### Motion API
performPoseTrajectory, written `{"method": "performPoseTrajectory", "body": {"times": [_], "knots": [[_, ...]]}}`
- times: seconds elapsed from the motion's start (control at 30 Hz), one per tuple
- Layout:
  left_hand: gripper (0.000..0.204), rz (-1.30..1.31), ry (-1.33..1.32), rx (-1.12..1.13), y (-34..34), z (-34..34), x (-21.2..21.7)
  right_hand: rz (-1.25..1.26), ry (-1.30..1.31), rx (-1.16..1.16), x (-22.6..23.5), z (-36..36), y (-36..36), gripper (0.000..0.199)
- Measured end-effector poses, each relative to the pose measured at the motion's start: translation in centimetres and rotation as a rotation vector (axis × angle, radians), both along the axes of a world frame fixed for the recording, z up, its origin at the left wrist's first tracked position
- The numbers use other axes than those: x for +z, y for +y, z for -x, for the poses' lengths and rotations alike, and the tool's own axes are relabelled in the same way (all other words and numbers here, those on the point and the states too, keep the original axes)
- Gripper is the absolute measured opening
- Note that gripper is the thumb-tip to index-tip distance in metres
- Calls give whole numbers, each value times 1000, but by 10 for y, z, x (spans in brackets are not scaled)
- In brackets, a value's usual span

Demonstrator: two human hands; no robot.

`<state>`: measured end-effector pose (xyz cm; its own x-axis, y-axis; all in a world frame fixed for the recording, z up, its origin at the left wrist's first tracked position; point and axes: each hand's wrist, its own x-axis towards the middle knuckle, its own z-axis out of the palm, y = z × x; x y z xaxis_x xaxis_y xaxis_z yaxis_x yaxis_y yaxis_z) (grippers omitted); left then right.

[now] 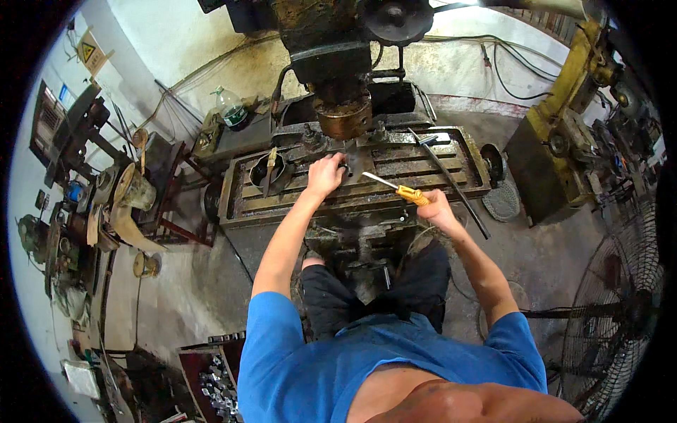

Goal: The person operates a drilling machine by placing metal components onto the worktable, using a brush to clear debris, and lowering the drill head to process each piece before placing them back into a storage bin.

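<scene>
- The left hand (326, 175) rests on the slotted machine table (465, 166) of the milling machine (331, 42), its fingers (337, 163) curled down over something small on the dark metal; whether they grip it I cannot tell.
- The right hand (436, 208) is clenched around the yellow handle of a screwdriver (398, 189).
- The screwdriver's metal shaft runs from those fingers up and leftward, its tip ending just beside the left hand's fingers, near the block under the spindle (343, 116).
- A long dark bar (451, 185) lies slanting across the machine table, just past the right hand's fingers on the outer side.
- A round dark cup (266, 171) sits on the machine table, to the outer side of the left fingers.
- A plastic bottle (230, 108) stands well beyond the left fingers, on a side counter (211, 144).
- A big fan (620, 303) stands on the floor, well apart from the right hand.
</scene>
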<state>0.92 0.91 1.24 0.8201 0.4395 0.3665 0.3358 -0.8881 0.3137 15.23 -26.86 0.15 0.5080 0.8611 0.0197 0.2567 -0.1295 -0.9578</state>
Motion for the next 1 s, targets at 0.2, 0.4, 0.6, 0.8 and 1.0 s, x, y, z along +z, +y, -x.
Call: {"method": "performPoseTrajectory", "body": {"times": [0.2,0.4,0.6,0.8,1.0], "knots": [[21,-47,62,-1,3,-19,3,410,-346,-260,-47,14,6,32],[23,-78,26,11,9,-41,-5,353,-216,-198,-37,19,-27,45],[22,-38,-115,220,1,-47,-8,185,-224,-170,29,10,-60,42],[28,93,10,288,19,-53,-8,-799,-815,-274,226,-88,-45,46],[33,287,-8,370,19,-52,2,-1194,-285,23,372,-78,-41,47]]}}
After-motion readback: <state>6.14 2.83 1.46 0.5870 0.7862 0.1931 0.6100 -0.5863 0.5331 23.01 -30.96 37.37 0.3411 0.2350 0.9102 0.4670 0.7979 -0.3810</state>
